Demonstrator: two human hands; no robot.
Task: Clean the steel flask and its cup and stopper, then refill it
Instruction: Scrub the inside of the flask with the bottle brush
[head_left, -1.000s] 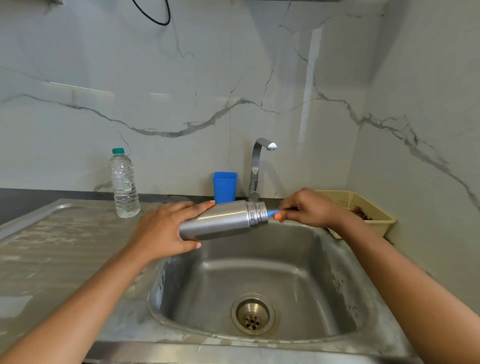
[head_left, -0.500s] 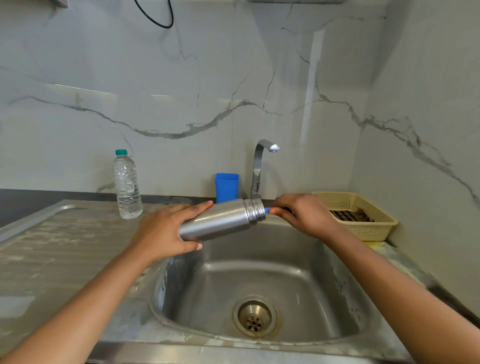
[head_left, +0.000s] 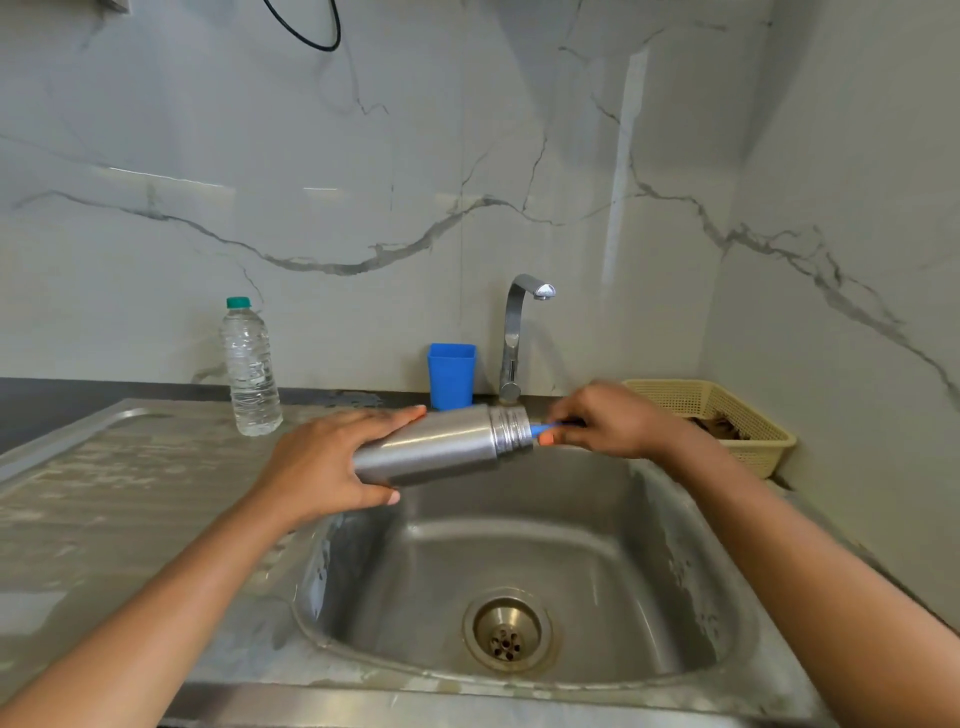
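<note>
My left hand grips the steel flask round its lower body and holds it nearly level over the sink, its threaded mouth pointing right. My right hand pinches a thin blue brush handle that runs into the flask's mouth; the brush end is hidden inside. A blue cup stands upright behind the flask, beside the tap. No stopper shows.
A clear plastic water bottle with a green cap stands on the wet steel drainboard at the left. A cream plastic basket with dark contents sits right of the sink against the marble wall. The drain lies below.
The right hand has slid a little right and back, drawing the blue handle slightly out of the flask's mouth. The left hand and flask have hardly moved.
</note>
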